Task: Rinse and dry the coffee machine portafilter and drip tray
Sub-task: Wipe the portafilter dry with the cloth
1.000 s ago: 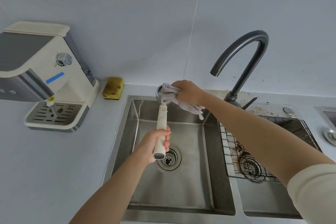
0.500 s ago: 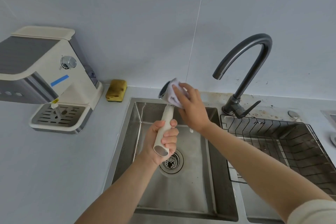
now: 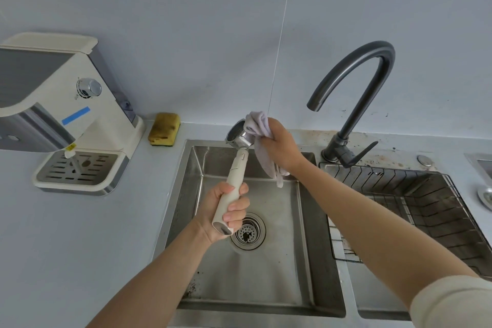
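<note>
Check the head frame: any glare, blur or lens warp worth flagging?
Head view: soft, even daylight with faint shadows; mild sheen on the sink floor, no blown glare. Wide-angle warp bends the wall tile seams and the counter edge. Portafilter, cloth and both hands (left, right) read fairly sharp, slight softness only.

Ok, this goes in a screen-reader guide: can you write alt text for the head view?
Over a steel sink, the left hand grips a portafilter by its cream handle while the right hand wipes its metal basket with a pale cloth. A coffee machine with its drip tray stands left.
</note>
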Action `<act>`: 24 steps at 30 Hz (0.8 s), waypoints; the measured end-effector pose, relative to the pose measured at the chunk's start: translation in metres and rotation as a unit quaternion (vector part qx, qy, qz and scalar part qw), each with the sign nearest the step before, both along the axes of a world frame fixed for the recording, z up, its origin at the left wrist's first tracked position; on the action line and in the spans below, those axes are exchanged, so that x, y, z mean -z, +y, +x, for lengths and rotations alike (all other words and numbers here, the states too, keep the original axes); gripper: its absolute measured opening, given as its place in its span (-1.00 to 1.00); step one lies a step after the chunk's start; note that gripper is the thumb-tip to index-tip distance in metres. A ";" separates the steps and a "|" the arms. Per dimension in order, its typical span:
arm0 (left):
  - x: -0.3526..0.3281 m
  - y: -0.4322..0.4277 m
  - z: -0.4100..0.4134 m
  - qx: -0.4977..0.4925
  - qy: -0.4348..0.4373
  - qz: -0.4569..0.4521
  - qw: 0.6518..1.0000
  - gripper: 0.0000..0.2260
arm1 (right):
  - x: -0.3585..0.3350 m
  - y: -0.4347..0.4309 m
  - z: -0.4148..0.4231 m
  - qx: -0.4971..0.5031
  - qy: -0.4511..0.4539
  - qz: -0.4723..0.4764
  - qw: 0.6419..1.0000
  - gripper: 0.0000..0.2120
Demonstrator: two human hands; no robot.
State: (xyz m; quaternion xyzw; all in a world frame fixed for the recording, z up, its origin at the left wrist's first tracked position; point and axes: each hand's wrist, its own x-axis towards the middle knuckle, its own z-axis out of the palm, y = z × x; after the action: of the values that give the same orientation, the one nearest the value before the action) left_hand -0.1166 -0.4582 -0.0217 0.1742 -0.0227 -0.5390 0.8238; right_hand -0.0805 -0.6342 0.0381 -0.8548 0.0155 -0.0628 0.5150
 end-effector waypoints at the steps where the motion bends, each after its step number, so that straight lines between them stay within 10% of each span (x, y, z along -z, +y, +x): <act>1: 0.000 -0.001 0.000 0.004 -0.018 0.023 1.000 -0.86 | -0.005 -0.003 0.000 -0.001 0.058 0.064 0.996 -0.77; 12: -0.009 0.011 0.004 0.074 -0.141 0.267 0.951 -0.70 | 0.005 -0.018 0.007 0.012 0.177 0.247 0.953 -0.85; 24: -0.047 0.033 0.062 0.189 -0.417 0.511 0.727 -0.83 | 0.003 -0.042 0.022 -0.068 0.259 0.272 0.924 -0.80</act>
State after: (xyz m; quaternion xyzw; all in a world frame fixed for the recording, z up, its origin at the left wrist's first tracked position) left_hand -0.0550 -0.4257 0.0257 0.7685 -0.1178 -0.4868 0.3981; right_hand -0.0589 -0.6763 0.0350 -0.6670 0.1069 0.2028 0.7089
